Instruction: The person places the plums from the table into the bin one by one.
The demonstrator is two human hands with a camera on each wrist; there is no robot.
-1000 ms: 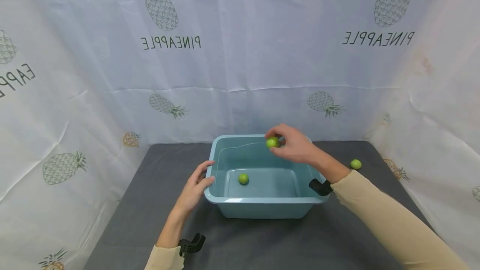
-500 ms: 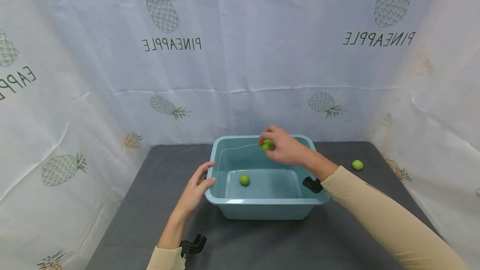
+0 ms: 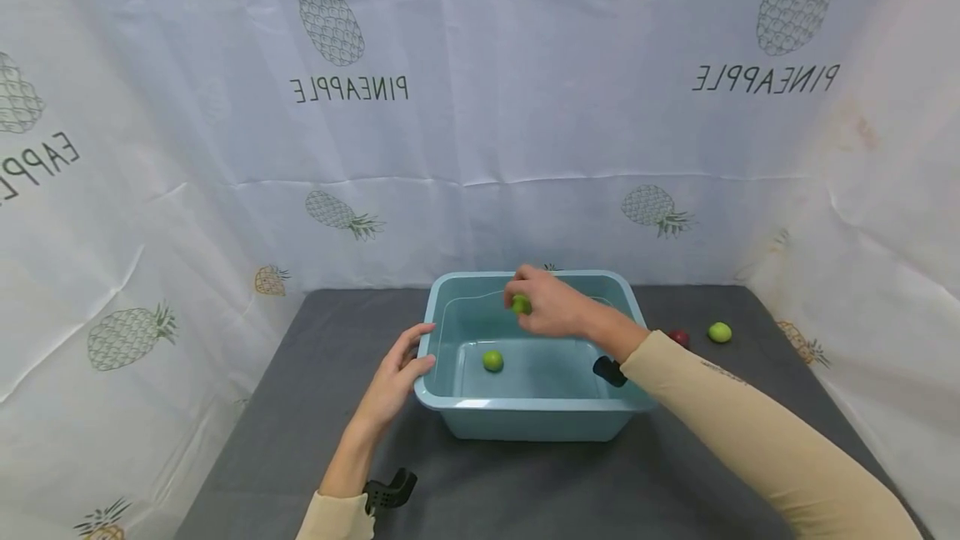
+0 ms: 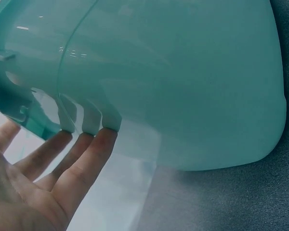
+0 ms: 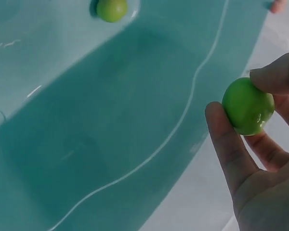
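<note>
My left hand [image 3: 395, 373] grips the left rim of a light blue plastic basin [image 3: 532, 427]. In the left wrist view, several fingertips [image 4: 106, 132] press against the basin's outer wall. Between thumb and fingers, my right hand [image 3: 553, 305] pinches a small, round, smooth green lime [image 5: 248, 106] above the far part of the basin. On the basin floor, left of middle, lies another green lime [image 3: 492, 361]. The right fingers partly cover the held lime in the head view.
Right of the basin, on the dark grey table [image 3: 300, 432], sit a third green lime [image 3: 720, 332] and a small dark red round thing [image 3: 679, 337], partly covered by the right sleeve. A pineapple-print cloth [image 3: 480, 107] hangs behind and at both sides.
My right hand has moved left and slightly down over the basin, still holding the lime. The dark red thing has come into view from behind the sleeve. The left hand keeps its place.
</note>
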